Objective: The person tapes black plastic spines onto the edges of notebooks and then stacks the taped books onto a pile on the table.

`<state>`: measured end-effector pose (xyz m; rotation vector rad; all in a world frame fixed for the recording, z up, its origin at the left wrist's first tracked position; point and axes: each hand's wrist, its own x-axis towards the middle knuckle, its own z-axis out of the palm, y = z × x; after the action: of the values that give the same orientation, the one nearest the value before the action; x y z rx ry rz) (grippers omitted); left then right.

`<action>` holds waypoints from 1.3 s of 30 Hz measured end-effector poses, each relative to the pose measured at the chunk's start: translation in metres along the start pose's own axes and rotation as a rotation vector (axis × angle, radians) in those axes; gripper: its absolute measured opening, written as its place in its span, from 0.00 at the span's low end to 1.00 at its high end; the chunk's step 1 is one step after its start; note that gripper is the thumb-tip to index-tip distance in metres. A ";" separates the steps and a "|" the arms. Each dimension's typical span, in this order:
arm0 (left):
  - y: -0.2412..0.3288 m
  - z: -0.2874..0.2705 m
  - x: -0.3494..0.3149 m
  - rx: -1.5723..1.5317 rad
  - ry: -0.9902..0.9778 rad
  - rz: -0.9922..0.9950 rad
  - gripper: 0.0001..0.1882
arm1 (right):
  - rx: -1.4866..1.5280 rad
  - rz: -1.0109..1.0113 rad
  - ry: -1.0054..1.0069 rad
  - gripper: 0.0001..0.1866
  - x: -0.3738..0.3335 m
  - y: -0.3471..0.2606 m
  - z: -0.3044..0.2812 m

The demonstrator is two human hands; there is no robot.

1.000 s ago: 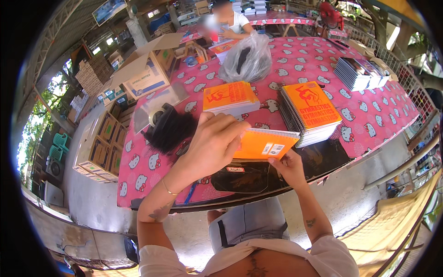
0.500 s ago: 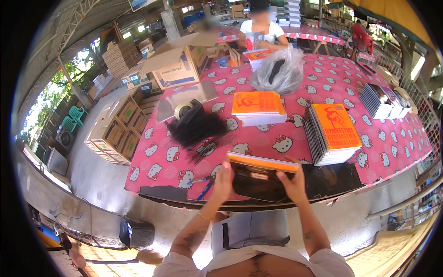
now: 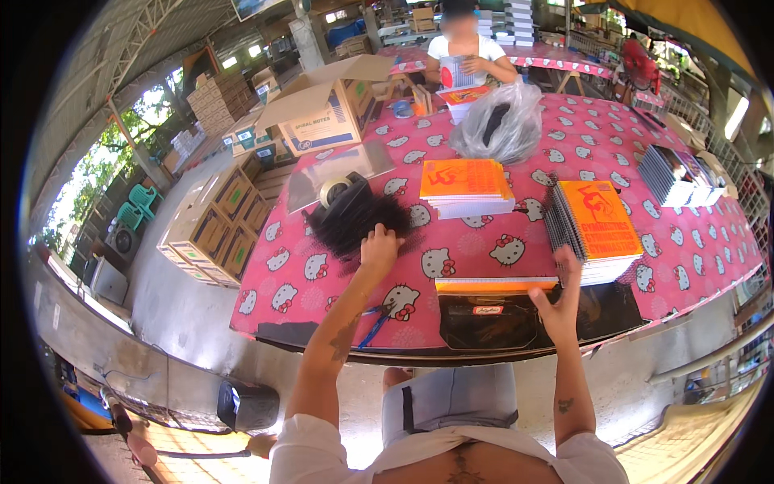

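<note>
My left hand [image 3: 380,247] reaches into a heap of thin black binding coils [image 3: 343,230], its fingers curled at the heap's near edge; single coils in them are too fine to make out. My right hand [image 3: 560,300] is open, thumb and fingers apart, at the right end of a stack of sheets with orange covers [image 3: 496,285]. That stack stands against a black folder-like jig [image 3: 489,323] at the table's front edge. Behind my right hand sits a pile of orange spiral notebooks [image 3: 598,230]. Another orange-covered stack [image 3: 466,179] lies at mid-table.
A black tape dispenser [image 3: 343,198] stands behind the coils. Beyond are an open cardboard box [image 3: 322,117], a clear plastic bag [image 3: 501,125] and a person [image 3: 468,60] holding a notebook. More notebooks [image 3: 673,177] lie right. Blue-handled tool [image 3: 372,329] near my left forearm.
Both hands have let go of the orange-covered stack, which now stands level at the front edge. My left hand has moved left and forward to the coils; my right hand has opened.
</note>
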<state>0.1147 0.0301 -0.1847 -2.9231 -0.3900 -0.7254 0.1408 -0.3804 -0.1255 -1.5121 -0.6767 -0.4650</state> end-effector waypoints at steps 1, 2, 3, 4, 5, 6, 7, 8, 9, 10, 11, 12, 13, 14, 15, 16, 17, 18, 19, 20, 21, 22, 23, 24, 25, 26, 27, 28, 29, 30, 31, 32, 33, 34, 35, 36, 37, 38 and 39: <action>0.001 0.000 -0.002 0.001 0.000 -0.005 0.08 | 0.002 -0.001 -0.005 0.39 0.007 -0.014 0.000; 0.003 0.000 -0.004 -0.070 0.084 -0.029 0.09 | -0.177 -0.156 -0.071 0.38 0.013 -0.033 0.004; 0.006 -0.004 0.001 -0.138 0.177 -0.042 0.11 | -0.356 -0.318 -0.124 0.36 0.018 -0.053 0.009; 0.014 -0.009 0.005 -0.142 0.171 -0.033 0.11 | -0.390 -0.307 -0.198 0.30 0.015 -0.067 0.017; 0.021 -0.015 0.009 -0.208 0.170 -0.048 0.11 | -0.396 -0.298 -0.193 0.30 0.017 -0.072 0.031; 0.024 -0.021 0.004 -0.269 0.165 -0.076 0.11 | -0.436 -0.385 -0.299 0.25 0.020 -0.075 0.046; 0.027 -0.022 0.002 -0.276 0.162 -0.072 0.11 | -0.487 -0.477 -0.399 0.20 0.025 -0.078 0.053; 0.029 -0.024 -0.002 -0.180 0.097 0.014 0.11 | -0.495 -0.473 -0.400 0.20 0.021 -0.066 0.061; 0.031 -0.025 -0.002 -0.081 0.039 0.101 0.10 | -0.551 -0.413 -0.475 0.16 0.019 -0.044 0.072; 0.021 -0.022 -0.010 -0.066 0.044 0.090 0.10 | -0.582 -0.361 -0.557 0.13 0.019 -0.041 0.085; 0.012 -0.018 -0.018 -0.077 0.078 0.107 0.09 | -0.566 -0.373 -0.559 0.13 0.019 -0.041 0.091; 0.015 -0.021 -0.018 -0.103 0.112 0.136 0.07 | -0.545 -0.388 -0.500 0.10 0.023 -0.041 0.094; 0.016 -0.025 -0.018 -0.101 0.117 0.137 0.07 | -0.522 -0.403 -0.442 0.08 0.026 -0.041 0.096; 0.016 -0.029 -0.020 -0.298 0.265 0.007 0.06 | -0.521 -0.408 -0.439 0.08 0.029 -0.041 0.098; 0.023 -0.042 -0.021 -0.501 0.403 -0.121 0.05 | -0.525 -0.374 -0.457 0.08 0.029 -0.039 0.098; 0.034 -0.060 -0.019 -0.528 0.552 -0.073 0.08 | -0.534 -0.339 -0.470 0.08 0.030 -0.038 0.096; 0.044 -0.081 -0.021 -0.531 0.549 -0.067 0.08 | -0.537 -0.334 -0.465 0.08 0.033 -0.039 0.096; 0.054 -0.101 -0.026 -0.593 0.494 0.011 0.10 | -0.540 -0.342 -0.473 0.08 0.034 -0.042 0.094; 0.057 -0.116 -0.035 -0.640 0.444 0.079 0.12 | -0.529 -0.358 -0.487 0.08 0.035 -0.046 0.097; 0.057 -0.121 -0.043 -0.632 0.453 0.224 0.13 | -0.521 -0.360 -0.490 0.08 0.034 -0.048 0.098; 0.068 -0.136 -0.053 -0.633 0.453 0.225 0.13 | -0.500 -0.320 -0.509 0.07 0.035 -0.048 0.098; 0.087 -0.157 -0.063 -0.730 0.335 0.166 0.12 | -0.486 -0.275 -0.525 0.06 0.035 -0.046 0.095; 0.098 -0.168 -0.073 -0.817 0.215 0.102 0.11 | -0.486 -0.272 -0.523 0.06 0.034 -0.046 0.093; 0.101 -0.167 -0.082 -0.815 0.212 0.101 0.11 | -0.466 -0.267 -0.530 0.05 0.033 -0.047 0.092; 0.104 -0.166 -0.089 -0.875 0.189 0.042 0.10 | -0.448 -0.262 -0.536 0.05 0.032 -0.049 0.090; 0.106 -0.164 -0.092 -0.934 0.165 -0.016 0.09 | -0.448 -0.257 -0.534 0.05 0.033 -0.050 0.089; 0.107 -0.162 -0.093 -0.931 0.162 -0.023 0.09 | -0.452 -0.222 -0.566 0.05 0.035 -0.051 0.089; 0.107 -0.156 -0.094 -0.938 0.206 -0.043 0.09 | -0.457 -0.188 -0.598 0.05 0.036 -0.053 0.090; 0.106 -0.153 -0.094 -0.944 0.250 -0.064 0.10 | -0.453 -0.185 -0.602 0.05 0.034 -0.054 0.090; 0.105 -0.151 -0.091 -0.946 0.251 -0.061 0.10 | -0.456 -0.162 -0.612 0.05 0.035 -0.056 0.090; 0.105 -0.150 -0.089 -0.919 0.287 -0.020 0.10 | -0.458 -0.140 -0.621 0.05 0.035 -0.057 0.089; 0.104 -0.149 -0.087 -0.892 0.323 0.021 0.10 | -0.460 -0.141 -0.620 0.05 0.036 -0.057 0.089; 0.104 -0.147 -0.087 -0.894 0.324 0.022 0.10 | -0.471 -0.150 -0.623 0.05 0.036 -0.057 0.089; 0.103 -0.147 -0.086 -0.876 0.330 0.028 0.10 | -0.483 -0.160 -0.627 0.06 0.036 -0.057 0.089; 0.102 -0.146 -0.086 -0.859 0.337 0.033 0.10 | -0.484 -0.161 -0.627 0.06 0.037 -0.056 0.089; 0.101 -0.145 -0.085 -0.859 0.338 0.032 0.10 | -0.471 -0.182 -0.640 0.06 0.037 -0.056 0.088; 0.099 -0.144 -0.082 -0.807 0.322 0.087 0.11 | -0.457 -0.203 -0.654 0.07 0.037 -0.056 0.088; 0.096 -0.143 -0.080 -0.754 0.306 0.142 0.11 | -0.458 -0.205 -0.655 0.07 0.036 -0.056 0.088; 0.097 -0.151 -0.073 -0.762 0.304 0.146 0.11 | -0.445 -0.223 -0.639 0.07 0.035 -0.054 0.085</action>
<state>0.0121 -0.1040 -0.0902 -3.3467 0.1788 -1.5496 0.1211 -0.2929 -0.0673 -2.0420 -1.3135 -0.3038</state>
